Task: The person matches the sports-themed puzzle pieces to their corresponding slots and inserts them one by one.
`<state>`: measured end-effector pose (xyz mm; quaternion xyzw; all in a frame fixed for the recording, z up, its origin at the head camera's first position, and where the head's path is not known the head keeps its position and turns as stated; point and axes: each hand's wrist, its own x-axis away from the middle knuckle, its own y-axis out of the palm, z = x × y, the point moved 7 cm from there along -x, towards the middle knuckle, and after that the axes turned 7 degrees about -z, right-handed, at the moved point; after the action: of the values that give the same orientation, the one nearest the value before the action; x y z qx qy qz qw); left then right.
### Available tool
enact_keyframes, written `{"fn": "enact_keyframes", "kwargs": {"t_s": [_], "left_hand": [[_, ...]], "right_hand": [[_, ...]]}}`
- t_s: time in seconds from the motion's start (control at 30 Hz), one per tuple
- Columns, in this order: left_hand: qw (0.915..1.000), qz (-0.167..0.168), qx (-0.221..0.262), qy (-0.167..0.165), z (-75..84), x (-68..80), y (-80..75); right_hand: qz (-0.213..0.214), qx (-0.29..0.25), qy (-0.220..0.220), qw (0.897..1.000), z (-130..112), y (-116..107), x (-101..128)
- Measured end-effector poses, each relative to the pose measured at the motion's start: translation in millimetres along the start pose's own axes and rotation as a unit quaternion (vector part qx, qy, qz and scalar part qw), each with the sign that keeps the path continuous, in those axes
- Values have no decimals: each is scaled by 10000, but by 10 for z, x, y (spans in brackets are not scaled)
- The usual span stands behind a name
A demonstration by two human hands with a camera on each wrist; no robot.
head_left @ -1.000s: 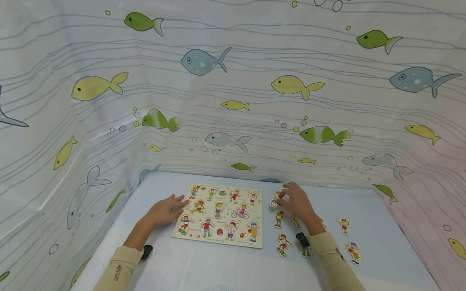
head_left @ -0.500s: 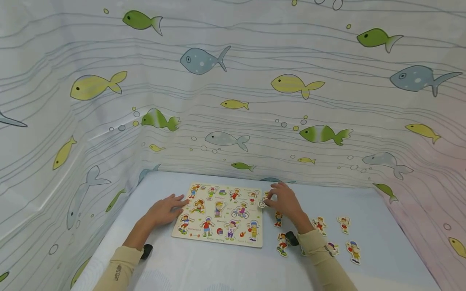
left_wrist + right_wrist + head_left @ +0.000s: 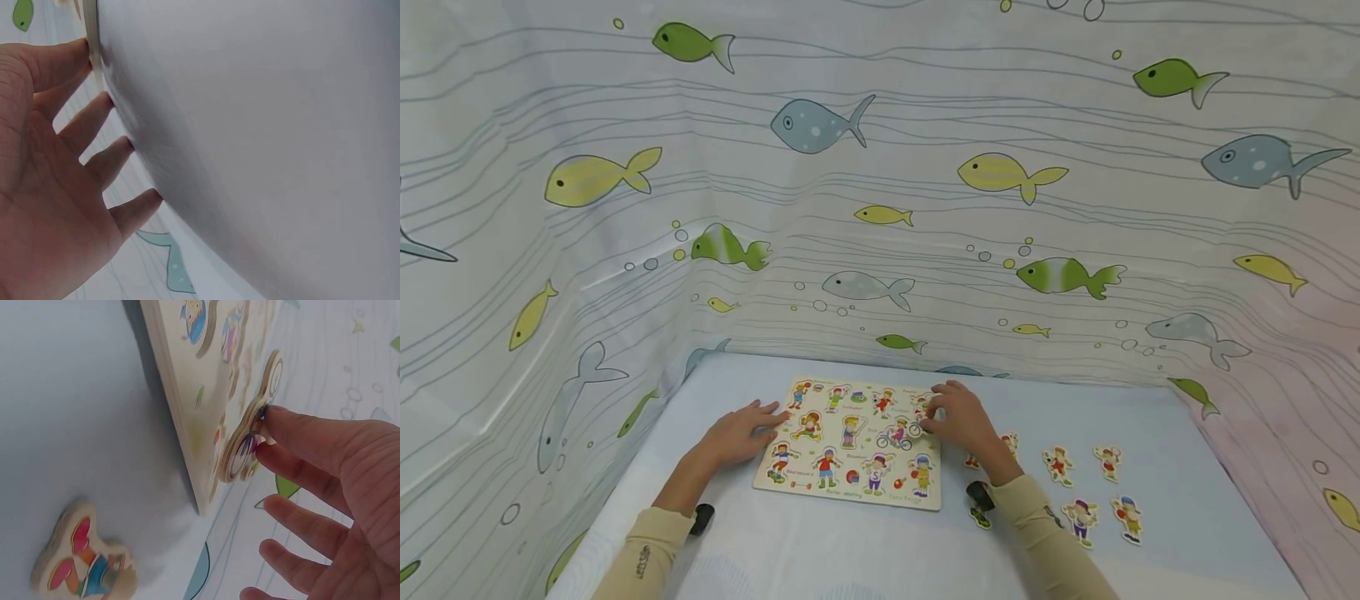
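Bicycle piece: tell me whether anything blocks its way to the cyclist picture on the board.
Nothing visible does: the right hand pinches the bicycle piece over the board, close to the cyclist picture.

One worktop (image 3: 820,550), one puzzle board (image 3: 830,437). Board figures (image 3: 827,468): eleven by my count, rows of four, three, four. Loose pieces (image 3: 1057,465) lying out: seven in sight, three partly covered; any fully hidden, can't tell. Bicycle piece (image 3: 242,445) held: one. One left hand (image 3: 745,433), one right hand (image 3: 958,416). Beige sleeves (image 3: 651,546): two. Black wrist devices (image 3: 702,520): two.
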<state>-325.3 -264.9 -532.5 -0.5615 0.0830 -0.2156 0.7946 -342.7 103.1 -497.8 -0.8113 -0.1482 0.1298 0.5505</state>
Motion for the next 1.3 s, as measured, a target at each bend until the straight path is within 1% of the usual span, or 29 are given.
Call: {"fn": "enact_keyframes", "kwargs": {"t_s": [0.13,0.3,0.47,0.67,0.83,0.97,1.3], "left_hand": [[10000,-2,-48,-40,-9,-1,4],[10000,37,47,-65,31,11,-14],[9999,81,60,-55,51,23,-32],[10000,70,16,-43,48,17,-38],[9999,55,58,-84,45,12,-21],[9999,48,29,-119,33,13,-6],[9999,76,17,-125,33,16,-13]], "right_hand": [[-98,-23,-97,9999,-82,42,-18],[-157,48,-270,9995,-179,96,-28],[-209,94,-350,9991,-261,150,-48],[-382,142,-249,9989,-341,211,-91],[-510,373,-201,9978,-368,297,-129],[-499,600,-220,9967,-375,352,-151],[-320,631,-265,9971,-486,323,-153]]}}
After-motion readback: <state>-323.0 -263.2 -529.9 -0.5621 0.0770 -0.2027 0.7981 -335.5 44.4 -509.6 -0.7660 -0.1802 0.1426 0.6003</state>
